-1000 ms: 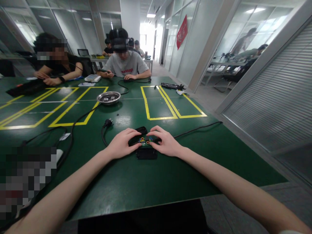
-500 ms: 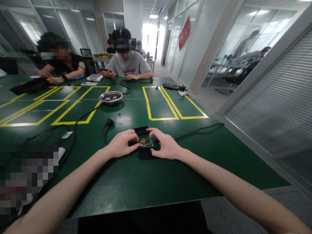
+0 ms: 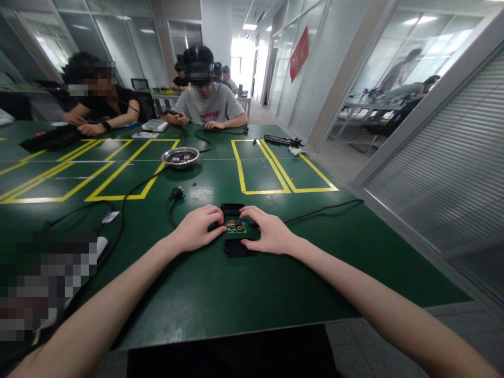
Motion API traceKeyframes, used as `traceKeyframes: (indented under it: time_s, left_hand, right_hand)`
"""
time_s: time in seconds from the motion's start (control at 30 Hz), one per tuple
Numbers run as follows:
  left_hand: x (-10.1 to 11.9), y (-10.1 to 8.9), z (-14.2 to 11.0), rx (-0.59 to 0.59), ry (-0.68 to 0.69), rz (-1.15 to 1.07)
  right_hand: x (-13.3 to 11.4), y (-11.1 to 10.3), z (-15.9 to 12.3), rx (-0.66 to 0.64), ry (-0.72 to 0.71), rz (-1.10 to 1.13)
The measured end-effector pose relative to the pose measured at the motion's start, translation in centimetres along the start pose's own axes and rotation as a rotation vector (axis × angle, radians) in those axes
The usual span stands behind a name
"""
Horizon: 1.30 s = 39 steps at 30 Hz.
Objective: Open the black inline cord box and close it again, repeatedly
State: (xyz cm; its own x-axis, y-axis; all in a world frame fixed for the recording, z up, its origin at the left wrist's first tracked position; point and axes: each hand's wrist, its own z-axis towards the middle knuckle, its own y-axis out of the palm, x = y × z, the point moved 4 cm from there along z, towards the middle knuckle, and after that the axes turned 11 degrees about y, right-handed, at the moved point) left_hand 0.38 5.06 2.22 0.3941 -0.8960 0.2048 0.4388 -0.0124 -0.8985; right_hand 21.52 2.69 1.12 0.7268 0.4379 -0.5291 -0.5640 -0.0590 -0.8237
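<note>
A small green circuit board [image 3: 236, 227] with copper-ringed coils sits between my hands. One black plastic case half [image 3: 233, 208] lies just beyond it, and another black case half [image 3: 236, 248] lies on the near side. My left hand [image 3: 200, 228] is curled at the board's left edge, with thumb and fingertips close together on that edge. My right hand [image 3: 270, 231] arches over the board's right end with thumb and index finger wide apart. Its thumb touches the near case half; the index fingertip is by the far one. A black cord [image 3: 323, 211] runs rightward from behind my right hand.
A black plug [image 3: 177, 194] and a metal bowl [image 3: 180, 157] with small metal parts are beyond my left hand. Yellow tape outlines [image 3: 265, 192] mark the green table [image 3: 220, 304]. A black folded stand [image 3: 283, 140] lies far right. Two people work opposite.
The board has shifted slightly away from me, widening the gap to the near case half. My left thumb has drawn back to the board's edge. The far case half shows more fully.
</note>
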Motion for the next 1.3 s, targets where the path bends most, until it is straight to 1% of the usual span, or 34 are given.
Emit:
traceKeyframes:
  time_s: [0.17,0.27,0.47,0.6,0.77,0.9,1.0,1.1,1.2,1.3]
  left_hand:
    - [-0.2,0.1,-0.3,0.026,-0.047,0.029]
    - [-0.2,0.2,-0.4,0.035,-0.053,-0.005]
    - [-0.4,0.4,-0.4,0.034,-0.081,-0.065]
    - [-0.6,0.6,-0.4,0.055,-0.106,-0.089]
    - [-0.6,0.7,-0.4,0.063,-0.101,-0.104]
    - [-0.5,0.6,-0.4,0.059,-0.080,-0.077]
    - [-0.6,0.1,-0.5,0.075,-0.099,-0.002]
    - [-0.9,-0.3,-0.5,0.053,-0.127,0.035]
    - [-1.1,-0.7,-0.4,0.015,-0.136,-0.011]
    - [-1.0,-1.1,-0.3,0.029,-0.181,-0.150]
  right_hand:
    - [0.1,-0.3,0.1,0.005,0.008,-0.016]
    - [0.1,-0.3,0.2,0.012,0.009,-0.017]
    - [0.1,-0.1,0.5,0.084,0.033,-0.006]
    - [0.1,0.2,0.5,0.117,0.054,-0.023]
    - [0.1,0.4,0.7,0.152,0.076,-0.047]
    - [0.0,0.4,0.7,0.169,0.088,-0.052]
    - [0.4,-0.1,0.6,0.178,0.102,-0.077]
    - [1.4,-1.0,0.7,0.148,0.145,-0.164]
    - [2.6,-1.9,0.9,0.108,0.235,-0.282]
    - [3.3,-2.7,0.9,0.126,0.272,-0.320]
